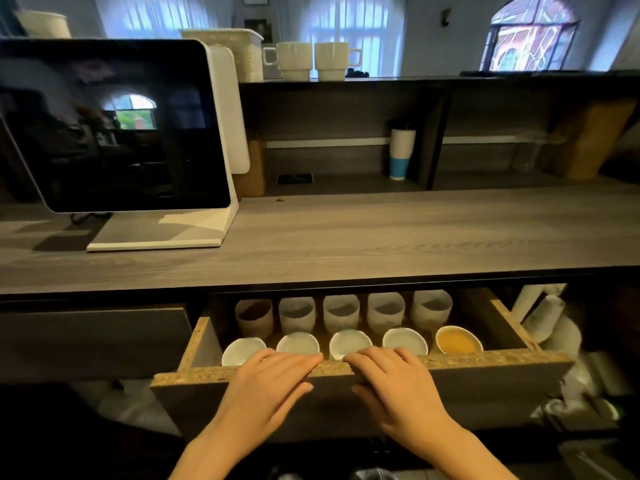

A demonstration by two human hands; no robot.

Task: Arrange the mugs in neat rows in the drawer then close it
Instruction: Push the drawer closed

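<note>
counter (381, 237): long grey wood-grain top, spanning the view; dark shelving behind it, curtained windows and an arched window (530, 36) beyond.

monitor (114, 126): dark screen on a white stand, left on the counter.

drawer (485, 362): pulled out under the counter's front edge, raw chipboard rim, dark front panel. holds all ten mugs in two rows of five.

left hand (266, 386): open; fingers nearly straight and close together, laid flat along the top of the drawer's front rim, thumb against the panel below. grips nothing. forearm rises from the bottom edge, angled to the right.

right hand (398, 386): open likewise; fingers flat on the same rim, tips pointing at the left hand's and nearly meeting them, thumb on the panel. forearm angled to the left.

back row mugs (341, 313): five, upright, pale, the leftmost brownish; partly shaded by the counter.

front row mugs (405, 341): five, just behind the front rim; four white inside, the rightmost mug (459, 339) orange inside.

shelf mugs (292, 60): two cream ones, touching, on the top shelf.

tumbler (401, 154): white with blue base, in a shelf bay.
</note>
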